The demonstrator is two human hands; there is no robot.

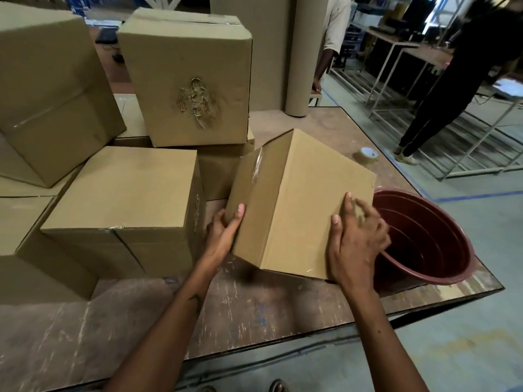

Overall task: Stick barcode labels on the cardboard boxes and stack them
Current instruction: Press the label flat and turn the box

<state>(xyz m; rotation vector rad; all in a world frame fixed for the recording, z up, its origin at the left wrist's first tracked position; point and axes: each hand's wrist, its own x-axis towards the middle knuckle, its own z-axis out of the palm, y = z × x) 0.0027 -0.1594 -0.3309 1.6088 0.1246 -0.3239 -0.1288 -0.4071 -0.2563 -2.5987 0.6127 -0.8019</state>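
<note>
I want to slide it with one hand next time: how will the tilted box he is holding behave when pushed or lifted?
The tilted box looks stiff: its faces are flat and its edges crisp. It probably tips easily, since it is balanced on a lower edge between the left hand and right hand. Its plain cardboard likely grips the rough table rather than sliding freely.

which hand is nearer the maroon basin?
Right. The right hand rests on the tilted box right beside the maroon basin; the left hand holds the box's far side.
</note>
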